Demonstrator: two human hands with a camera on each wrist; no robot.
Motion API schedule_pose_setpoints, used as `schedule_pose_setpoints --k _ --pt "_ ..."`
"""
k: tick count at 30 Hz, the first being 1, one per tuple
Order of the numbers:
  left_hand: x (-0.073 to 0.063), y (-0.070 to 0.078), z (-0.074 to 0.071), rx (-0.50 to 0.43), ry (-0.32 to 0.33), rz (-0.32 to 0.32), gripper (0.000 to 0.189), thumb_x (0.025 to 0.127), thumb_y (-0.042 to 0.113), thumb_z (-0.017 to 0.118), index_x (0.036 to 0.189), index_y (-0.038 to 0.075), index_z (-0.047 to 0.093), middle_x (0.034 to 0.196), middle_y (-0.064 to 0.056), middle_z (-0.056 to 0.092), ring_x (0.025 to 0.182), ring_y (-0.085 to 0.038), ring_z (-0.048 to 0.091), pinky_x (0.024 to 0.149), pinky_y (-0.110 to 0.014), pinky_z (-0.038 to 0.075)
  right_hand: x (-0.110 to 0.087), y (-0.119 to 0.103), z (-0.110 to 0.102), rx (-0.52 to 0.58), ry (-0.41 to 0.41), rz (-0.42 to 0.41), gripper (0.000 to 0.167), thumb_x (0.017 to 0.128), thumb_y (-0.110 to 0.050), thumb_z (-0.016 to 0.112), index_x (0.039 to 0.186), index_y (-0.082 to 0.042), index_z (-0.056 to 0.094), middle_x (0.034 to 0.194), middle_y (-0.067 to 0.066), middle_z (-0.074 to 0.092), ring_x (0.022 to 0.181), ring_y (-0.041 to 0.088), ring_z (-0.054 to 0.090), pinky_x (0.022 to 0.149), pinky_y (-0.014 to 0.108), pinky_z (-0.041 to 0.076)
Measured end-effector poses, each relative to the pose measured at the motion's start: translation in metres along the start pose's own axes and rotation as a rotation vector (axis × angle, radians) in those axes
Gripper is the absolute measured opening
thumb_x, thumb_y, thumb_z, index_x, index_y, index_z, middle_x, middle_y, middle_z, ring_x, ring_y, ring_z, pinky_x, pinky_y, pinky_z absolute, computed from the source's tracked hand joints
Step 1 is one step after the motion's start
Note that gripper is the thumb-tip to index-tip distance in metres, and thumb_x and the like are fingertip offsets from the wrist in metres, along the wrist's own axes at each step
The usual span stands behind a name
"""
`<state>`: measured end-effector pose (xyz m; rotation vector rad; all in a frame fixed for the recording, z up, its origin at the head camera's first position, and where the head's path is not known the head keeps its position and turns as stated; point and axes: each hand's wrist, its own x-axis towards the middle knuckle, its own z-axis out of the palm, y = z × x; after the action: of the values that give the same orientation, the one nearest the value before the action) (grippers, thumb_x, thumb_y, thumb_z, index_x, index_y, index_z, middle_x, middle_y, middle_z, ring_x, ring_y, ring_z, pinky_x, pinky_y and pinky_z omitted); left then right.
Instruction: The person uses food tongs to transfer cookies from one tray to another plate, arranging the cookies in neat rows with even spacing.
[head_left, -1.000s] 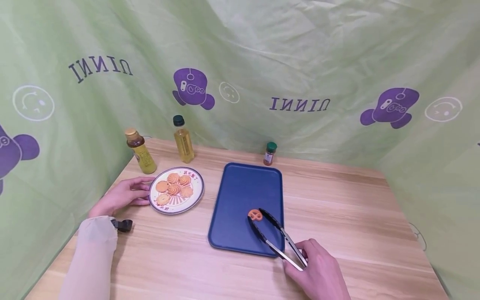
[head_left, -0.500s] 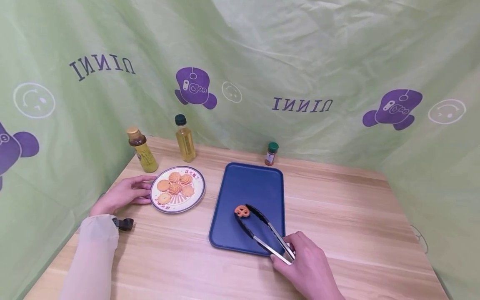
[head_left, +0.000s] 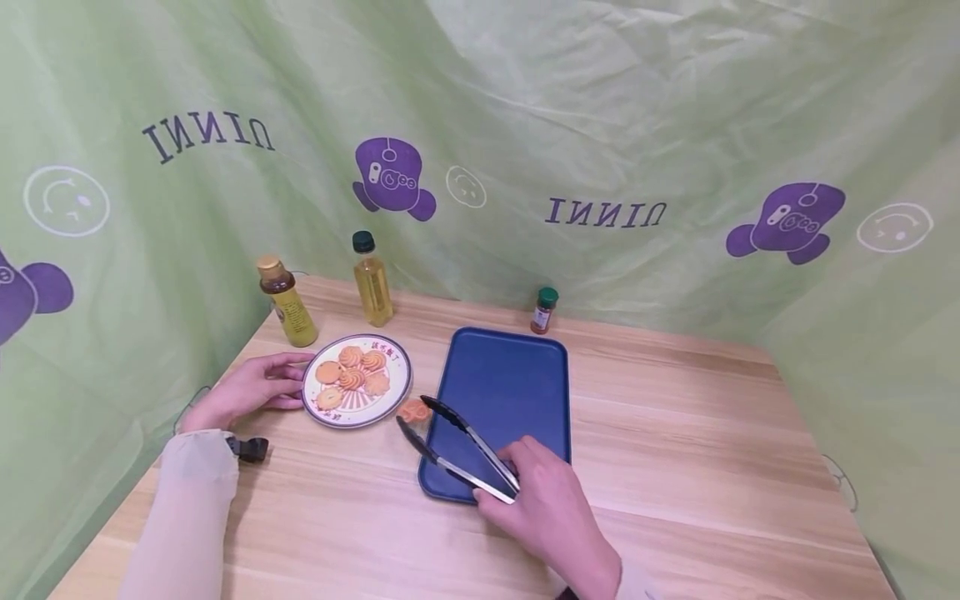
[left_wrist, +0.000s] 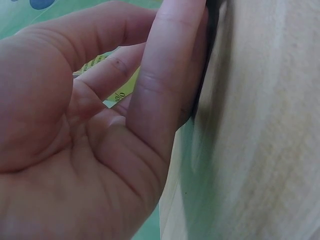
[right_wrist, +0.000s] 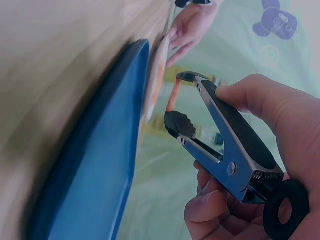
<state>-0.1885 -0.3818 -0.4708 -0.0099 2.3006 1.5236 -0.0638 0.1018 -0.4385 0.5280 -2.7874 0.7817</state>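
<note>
My right hand [head_left: 551,500] grips metal tongs [head_left: 444,412] with black tips. Between the tips is a pretzel-shaped cookie [head_left: 414,410], held up over the gap between the plate and the tray's left edge. In the right wrist view the cookie [right_wrist: 173,95] is pinched on edge. At left, my left hand [head_left: 258,390] holds the rim of a round white plate [head_left: 387,398] with a blue edge. Several round and swirled cookies [head_left: 351,379] lie on that plate. In the left wrist view the fingers [left_wrist: 160,80] bend toward the plate's dark underside, which hides their tips.
A blue tray [head_left: 510,375] lies mid-table, partly under the right hand and tongs. Behind the plate stand a yellow-labelled bottle [head_left: 292,312] and an oil bottle [head_left: 373,292]. A small green-capped jar [head_left: 543,311] stands behind the tray. Green cloth [head_left: 600,100] encloses the table.
My right hand has moved left with the tongs, taking the pretzel-shaped cookie from above the tray to beside the plate. The left hand and plate have stayed put.
</note>
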Motion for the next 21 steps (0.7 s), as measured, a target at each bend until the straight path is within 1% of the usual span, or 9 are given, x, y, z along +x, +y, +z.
schedule_pose_setpoints --k 4,11,16,21 --pt "0.000 0.001 0.001 0.013 -0.004 0.003 0.067 0.113 -0.002 0.058 0.173 -0.007 0.029 0.151 -0.040 0.054 0.107 -0.009 0.076 0.097 -0.033 0.073 0.018 -0.011 0.012 0.035 -0.025 -0.043 0.040 0.079 -0.041 0.095 0.102 -0.013 0.078 0.085 -0.010 0.063 0.071 0.004 0.049 0.059 0.017 0.042" --pt "0.001 0.000 -0.001 0.003 -0.012 0.016 0.067 0.113 -0.003 0.057 0.173 -0.008 0.027 0.152 -0.041 0.054 0.107 -0.007 0.076 0.097 -0.034 0.073 0.051 -0.031 0.034 0.048 -0.078 -0.105 0.036 0.082 -0.038 0.090 0.102 -0.010 0.078 0.087 -0.004 0.068 0.072 0.008 0.055 0.060 0.020 0.052" --pt "0.001 0.000 0.000 -0.021 -0.014 0.017 0.067 0.112 -0.003 0.058 0.172 -0.009 0.029 0.149 -0.039 0.055 0.107 -0.009 0.076 0.097 -0.035 0.073 0.064 -0.042 0.046 0.024 -0.091 -0.137 0.034 0.082 -0.038 0.089 0.098 -0.011 0.076 0.086 -0.005 0.066 0.070 0.010 0.056 0.059 0.022 0.053" --pt "0.001 0.000 -0.001 -0.028 -0.012 0.013 0.067 0.113 -0.001 0.058 0.172 -0.008 0.029 0.148 -0.035 0.055 0.108 -0.011 0.075 0.098 -0.036 0.073 0.070 -0.047 0.053 0.004 -0.105 -0.138 0.031 0.081 -0.036 0.088 0.095 -0.012 0.075 0.083 -0.006 0.063 0.068 0.011 0.052 0.056 0.022 0.047"
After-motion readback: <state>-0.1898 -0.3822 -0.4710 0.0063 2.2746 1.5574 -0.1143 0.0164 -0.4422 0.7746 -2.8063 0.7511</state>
